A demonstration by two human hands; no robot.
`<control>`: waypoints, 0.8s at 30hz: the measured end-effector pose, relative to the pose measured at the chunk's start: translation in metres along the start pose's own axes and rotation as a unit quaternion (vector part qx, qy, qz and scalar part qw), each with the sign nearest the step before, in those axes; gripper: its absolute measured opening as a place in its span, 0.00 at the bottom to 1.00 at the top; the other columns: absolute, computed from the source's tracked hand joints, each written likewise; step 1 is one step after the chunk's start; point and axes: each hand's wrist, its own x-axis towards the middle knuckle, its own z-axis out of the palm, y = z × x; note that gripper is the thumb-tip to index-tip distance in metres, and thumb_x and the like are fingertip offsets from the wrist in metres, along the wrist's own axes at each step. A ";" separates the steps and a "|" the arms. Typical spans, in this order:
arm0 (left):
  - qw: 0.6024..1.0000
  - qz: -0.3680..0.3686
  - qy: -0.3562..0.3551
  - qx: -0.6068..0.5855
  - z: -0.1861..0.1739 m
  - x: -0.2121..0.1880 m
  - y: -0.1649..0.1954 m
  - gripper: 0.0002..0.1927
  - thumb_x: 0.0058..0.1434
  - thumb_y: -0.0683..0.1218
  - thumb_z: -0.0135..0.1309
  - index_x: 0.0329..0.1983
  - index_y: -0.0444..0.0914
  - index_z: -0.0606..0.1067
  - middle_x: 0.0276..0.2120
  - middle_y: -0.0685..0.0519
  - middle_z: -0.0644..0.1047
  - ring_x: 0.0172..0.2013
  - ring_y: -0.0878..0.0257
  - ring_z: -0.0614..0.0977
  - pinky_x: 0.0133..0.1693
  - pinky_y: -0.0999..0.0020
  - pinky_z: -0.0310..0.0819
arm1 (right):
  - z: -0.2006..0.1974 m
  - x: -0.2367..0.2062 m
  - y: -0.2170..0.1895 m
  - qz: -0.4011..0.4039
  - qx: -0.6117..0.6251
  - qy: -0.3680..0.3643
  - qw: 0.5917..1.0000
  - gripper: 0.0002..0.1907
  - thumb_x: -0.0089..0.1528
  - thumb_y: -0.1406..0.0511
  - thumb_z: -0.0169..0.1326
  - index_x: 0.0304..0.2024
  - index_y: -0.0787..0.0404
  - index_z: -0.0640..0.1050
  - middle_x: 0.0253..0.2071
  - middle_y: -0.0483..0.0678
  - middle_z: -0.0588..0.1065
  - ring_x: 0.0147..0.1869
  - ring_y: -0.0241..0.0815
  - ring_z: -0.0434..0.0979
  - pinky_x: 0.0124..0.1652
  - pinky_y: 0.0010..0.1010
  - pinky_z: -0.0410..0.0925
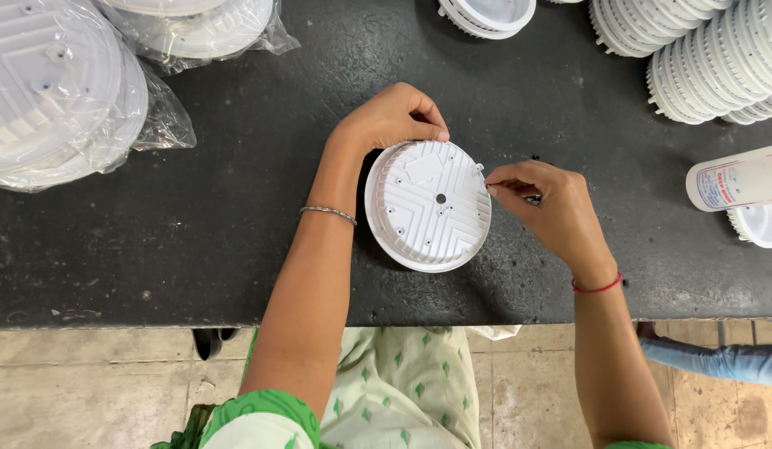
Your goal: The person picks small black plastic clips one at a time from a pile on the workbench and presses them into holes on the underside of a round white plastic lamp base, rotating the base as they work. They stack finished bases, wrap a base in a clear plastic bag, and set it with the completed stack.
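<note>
A round white plastic housing with raised ribs and a small centre hole lies flat on the black tabletop. My left hand grips its far left rim, fingers curled over the edge. My right hand sits at the housing's right rim, thumb and forefinger pinched together on something very small that I cannot make out.
Bagged stacks of white discs lie at the far left. Stacked white ribbed housings fill the far right. A white cylindrical bottle lies on its side at the right edge. Another person's blue sleeve shows low right.
</note>
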 end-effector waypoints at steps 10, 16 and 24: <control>1.000 0.015 -0.001 0.006 -0.002 0.000 -0.001 0.09 0.55 0.46 0.66 0.35 0.37 0.84 0.31 0.52 0.85 0.32 0.66 0.85 0.38 0.68 0.79 | 0.006 0.001 0.006 -0.045 0.011 0.054 0.998 0.07 0.61 0.74 0.61 0.42 0.66 0.83 0.38 0.48 0.80 0.41 0.36 0.82 0.44 0.27 0.76; 1.000 0.008 0.005 0.002 -0.001 0.000 -0.001 0.09 0.54 0.46 0.66 0.34 0.37 0.85 0.31 0.52 0.85 0.33 0.65 0.85 0.38 0.68 0.80 | 0.022 0.009 0.013 -0.046 0.045 0.105 0.992 0.06 0.63 0.73 0.62 0.44 0.65 0.83 0.39 0.47 0.79 0.43 0.34 0.82 0.45 0.25 0.77; 1.000 0.018 -0.003 -0.006 -0.003 0.003 -0.006 0.09 0.54 0.47 0.67 0.35 0.37 0.85 0.31 0.51 0.85 0.33 0.65 0.85 0.39 0.67 0.80 | 0.033 0.009 0.013 -0.040 0.025 0.114 0.992 0.06 0.63 0.73 0.63 0.43 0.64 0.83 0.39 0.46 0.80 0.42 0.35 0.82 0.42 0.25 0.76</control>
